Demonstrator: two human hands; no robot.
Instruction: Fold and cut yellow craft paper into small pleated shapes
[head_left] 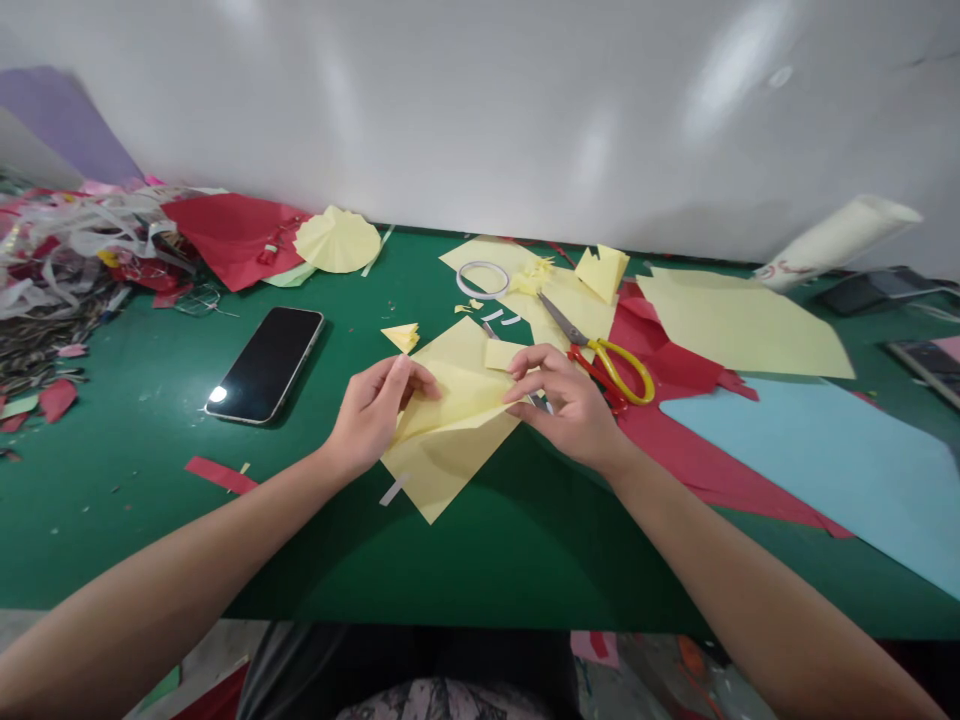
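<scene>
Between my two hands is a sheet of pale yellow paper, bent along its lower edge, above another yellow sheet lying flat on the green table. My left hand pinches the left side of the upper sheet between thumb and fingers. At its right corner, the fingertips of my right hand are closed on the paper. A small folded yellow piece lies just beyond my left hand. Yellow-handled scissors rest past my right hand, near a red-handled tool that is partly hidden.
A black phone lies to the left. White tape roll, pleated yellow paper and red paper sit toward the wall. Blue paper covers the right side. Tangled scraps are heaped far left.
</scene>
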